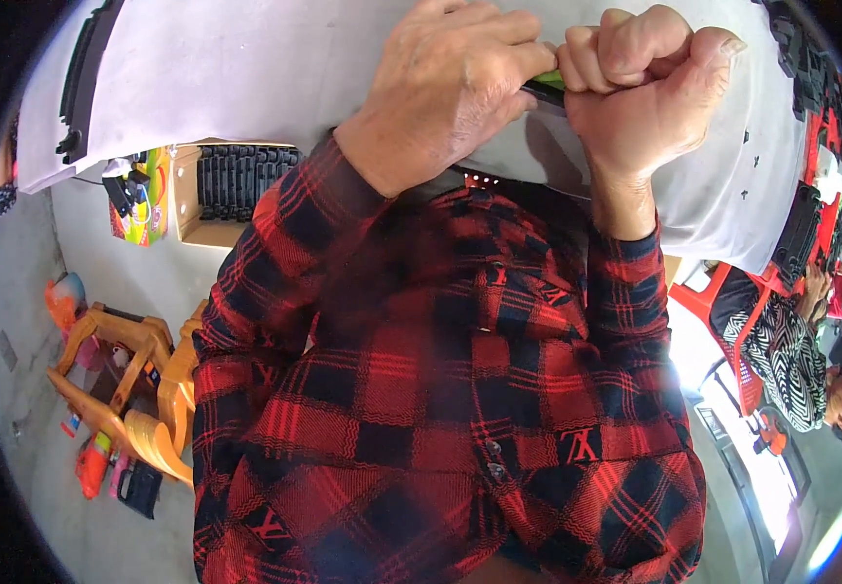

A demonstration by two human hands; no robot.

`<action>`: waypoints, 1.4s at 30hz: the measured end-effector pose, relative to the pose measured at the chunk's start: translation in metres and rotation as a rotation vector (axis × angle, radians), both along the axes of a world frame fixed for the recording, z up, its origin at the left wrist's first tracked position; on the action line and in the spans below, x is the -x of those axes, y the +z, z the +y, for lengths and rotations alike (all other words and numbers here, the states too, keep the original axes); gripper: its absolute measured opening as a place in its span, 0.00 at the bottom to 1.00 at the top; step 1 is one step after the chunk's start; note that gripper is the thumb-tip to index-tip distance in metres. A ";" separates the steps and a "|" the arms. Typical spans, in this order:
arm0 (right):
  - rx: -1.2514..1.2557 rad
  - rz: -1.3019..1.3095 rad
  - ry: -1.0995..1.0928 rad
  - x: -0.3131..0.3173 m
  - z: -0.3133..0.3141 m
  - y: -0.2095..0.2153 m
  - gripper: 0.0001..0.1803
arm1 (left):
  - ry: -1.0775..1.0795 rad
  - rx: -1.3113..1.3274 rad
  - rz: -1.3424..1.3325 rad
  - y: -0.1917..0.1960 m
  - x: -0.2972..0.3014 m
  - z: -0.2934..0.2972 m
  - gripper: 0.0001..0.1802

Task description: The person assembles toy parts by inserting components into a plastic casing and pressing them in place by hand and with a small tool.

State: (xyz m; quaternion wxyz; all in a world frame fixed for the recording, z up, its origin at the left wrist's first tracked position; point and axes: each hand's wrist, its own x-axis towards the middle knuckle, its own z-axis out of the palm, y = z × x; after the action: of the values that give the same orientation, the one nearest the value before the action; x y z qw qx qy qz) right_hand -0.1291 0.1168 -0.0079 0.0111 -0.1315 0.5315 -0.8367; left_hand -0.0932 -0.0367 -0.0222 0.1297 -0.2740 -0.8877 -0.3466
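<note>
Over the white-covered table (236,68), my two hands are close together at the top of the view. My left hand (445,92) is closed, its thumb and fingers pinching one end of a narrow black strip-like part (545,92). Beside it, my right hand (645,92) is curled into a fist around the other end, thumb pointing outward. A small green piece (549,77) shows in the gap between the hands, lying along the black part. Most of both pieces is hidden by my fingers, so their exact kind cannot be made out.
Long black slotted strips (85,83) lie at the table's left edge. Below stand a cardboard box (192,232) of similar black parts and a colourful carton (139,219). A wooden chair (100,389) is lower left. At right, a person (781,350) sits near a red chair (698,297).
</note>
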 end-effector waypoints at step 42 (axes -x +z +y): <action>0.015 -0.067 -0.170 0.002 0.017 -0.001 0.35 | 0.020 -0.090 -0.028 0.000 0.001 0.026 0.19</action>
State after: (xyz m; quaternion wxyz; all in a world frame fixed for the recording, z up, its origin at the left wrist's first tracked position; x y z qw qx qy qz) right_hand -0.1311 0.1340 -0.0087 -0.0430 -0.0580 0.5338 -0.8425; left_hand -0.0946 -0.0111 -0.0217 0.1330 -0.2540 -0.8756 -0.3888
